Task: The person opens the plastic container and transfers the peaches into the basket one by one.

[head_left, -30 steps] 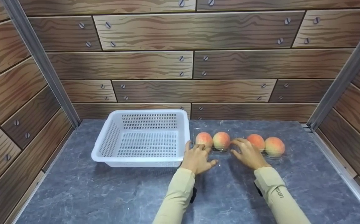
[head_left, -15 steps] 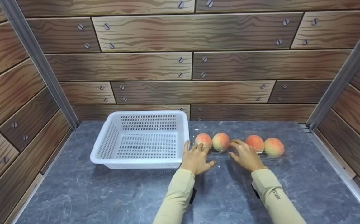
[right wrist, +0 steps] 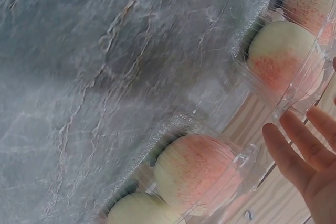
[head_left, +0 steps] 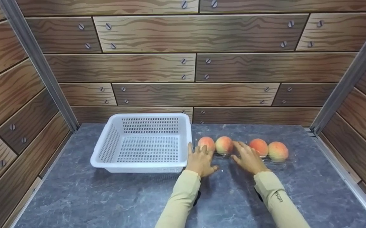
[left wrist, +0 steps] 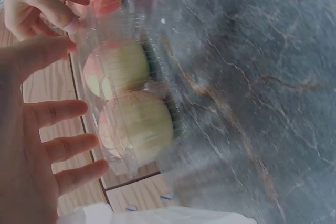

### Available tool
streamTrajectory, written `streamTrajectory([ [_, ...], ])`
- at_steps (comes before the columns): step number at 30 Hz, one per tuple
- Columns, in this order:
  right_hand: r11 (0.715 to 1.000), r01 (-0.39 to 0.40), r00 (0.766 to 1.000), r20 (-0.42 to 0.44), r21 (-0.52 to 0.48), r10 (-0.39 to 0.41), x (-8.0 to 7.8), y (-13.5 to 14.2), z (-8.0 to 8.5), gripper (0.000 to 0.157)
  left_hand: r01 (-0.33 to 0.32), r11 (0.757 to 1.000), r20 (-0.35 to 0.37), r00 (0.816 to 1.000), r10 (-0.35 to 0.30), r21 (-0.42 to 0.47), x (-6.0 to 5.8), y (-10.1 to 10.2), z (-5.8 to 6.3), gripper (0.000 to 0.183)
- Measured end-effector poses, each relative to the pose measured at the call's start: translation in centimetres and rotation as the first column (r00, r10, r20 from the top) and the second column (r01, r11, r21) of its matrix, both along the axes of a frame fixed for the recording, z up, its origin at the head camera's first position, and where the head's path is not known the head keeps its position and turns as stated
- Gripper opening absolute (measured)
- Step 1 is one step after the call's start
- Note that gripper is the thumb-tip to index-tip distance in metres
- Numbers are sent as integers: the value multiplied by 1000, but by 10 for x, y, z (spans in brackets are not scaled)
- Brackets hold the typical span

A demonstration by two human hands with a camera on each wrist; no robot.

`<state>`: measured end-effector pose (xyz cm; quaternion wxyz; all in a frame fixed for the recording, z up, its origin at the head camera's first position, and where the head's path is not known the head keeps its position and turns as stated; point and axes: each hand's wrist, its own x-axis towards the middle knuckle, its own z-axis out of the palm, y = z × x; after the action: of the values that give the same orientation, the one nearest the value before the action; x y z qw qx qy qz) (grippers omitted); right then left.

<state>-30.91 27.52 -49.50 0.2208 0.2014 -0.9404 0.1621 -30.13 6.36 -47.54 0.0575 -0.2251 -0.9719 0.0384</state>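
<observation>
Two clear plastic clamshell boxes stand in a row on the table, each with two red-and-yellow peaches inside. The left box (left wrist: 137,22) holds a peach (head_left: 206,143) and another peach (head_left: 224,145). My left hand (head_left: 200,162) is spread at its near left side, fingers fairly straight; contact with the plastic is unclear. My right hand (head_left: 248,158) reaches to the right end of that box, fingers extended beside the lid edge. The right box (right wrist: 181,121) lies beside and partly behind the right hand, with a peach (head_left: 259,147) and a second peach (head_left: 278,151) in it.
A white perforated plastic basket (head_left: 145,165) stands directly left of the left hand, near the left box. The table (head_left: 132,196) has a grey marbled top. Wood-patterned panels (head_left: 157,66) with metal corner posts (head_left: 40,69) enclose the back and sides.
The right hand has shifted slightly left and its fingers look a little straighter. The left hand, boxes and basket stay nearly in place; the head view has drifted slightly.
</observation>
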Motion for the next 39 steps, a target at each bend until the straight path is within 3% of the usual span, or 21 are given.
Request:
streamTrajectory([
  [3, 1000, 3, 1000, -18, 15, -3, 0, -1, -3, 54, -5, 1000, 13, 1000, 5, -7, 0, -1, 0, 73],
  [10, 1000, 15, 999, -37, 26, -14, -1, -3, -7, 48, -27, 1000, -2, 1000, 27, 15, -4, 1, 2, 68],
  [19, 999, 31, 991, -134, 35, -26, -4, -9, -11, 49, -38, 999, -75, 996, 39, 14, -7, 2, -1, 61],
  [31, 998, 49, 987, -153, 33, -44, -5, -8, -15, 53, -12, 997, -152, 988, 23, 73, -7, 10, -5, 46],
  [37, 998, 46, 979, -199, 32, -38, -8, -8, -17, 54, -60, 998, -203, 977, 59, 2, -5, 24, -8, 40],
  [39, 999, 43, 979, -201, 28, -36, -8, -8, -18, 55, -66, 997, -210, 975, 70, 29, -6, 25, -9, 35],
])
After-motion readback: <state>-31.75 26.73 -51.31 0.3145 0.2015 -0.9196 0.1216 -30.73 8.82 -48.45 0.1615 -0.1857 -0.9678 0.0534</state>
